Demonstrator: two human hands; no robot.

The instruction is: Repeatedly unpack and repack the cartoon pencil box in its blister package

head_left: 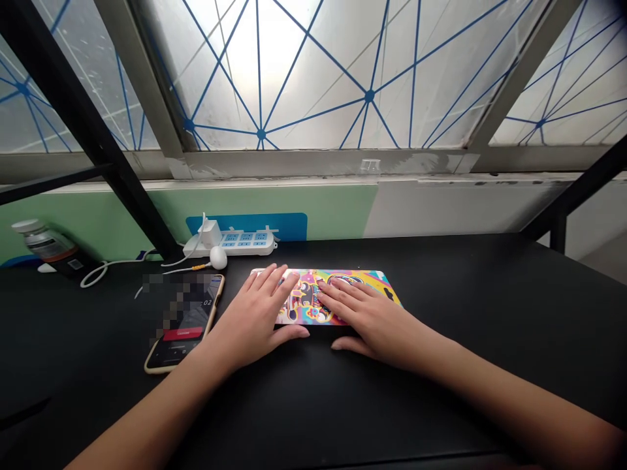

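A flat, brightly coloured rectangular piece with cartoon print (308,297) lies on the black desk in front of me; whether it is a card, a packet or a booklet I cannot tell. Across its left end rests my left hand (264,307), fingers stretched out and thumb on the desk side. My right hand (365,320) lies over its right half, fingers extended and slightly apart. Both hands cover parts of the print, and neither grips it. Close to my left wrist lies a phone (189,326) in a pale case, its screen lit.
A white power strip (249,243) with a plugged-in charger (210,234) stands by the wall. White cable (127,263) and a round white piece (218,258) lie near it. A bottle (53,248) leans at the far left. Black metal bars (93,124) slant at both sides before the window.
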